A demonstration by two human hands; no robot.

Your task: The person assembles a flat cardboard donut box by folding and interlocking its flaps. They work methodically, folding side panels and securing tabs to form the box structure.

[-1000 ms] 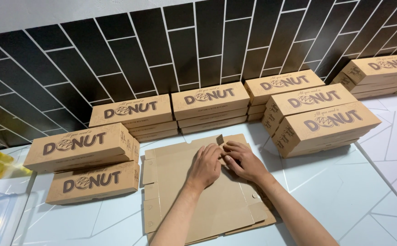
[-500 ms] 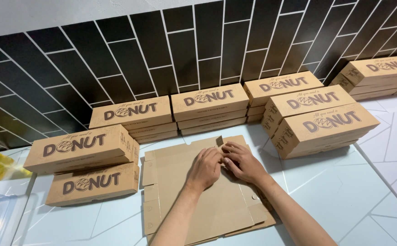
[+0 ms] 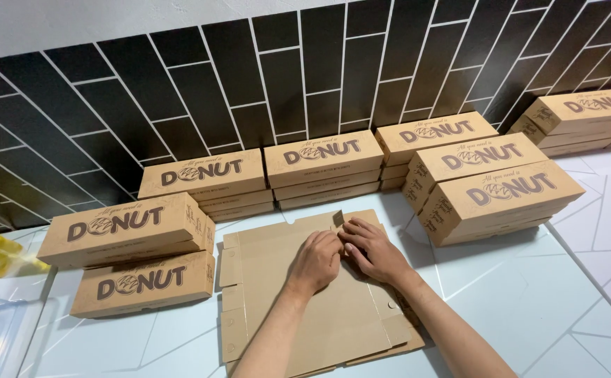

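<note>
- We have the flat cardboard box blank lying on the white tabletop, in the near middle, with finished brown boxes ringed around its left, far and right sides.
- Our left hand rests on the blank's far middle, fingers curled down and pinching a small tab at the far edge; the grip is narrow, closed on cardboard.
- Our right hand sits just beside it, touching it, fingertips pressed on the same fold; whether it pinches the tab or only presses we cannot tell.
- To do this fold well, we judge we should keep the blank flat with our palms and bend only along the printed crease, so the tab rises square and not skewed.
- We should work with both hands close together, as they are now, for even pressure across the crease.
- The stack of two boxes at left and the stack at right stand near the blank; we should mind the side flaps do not catch them.
</note>
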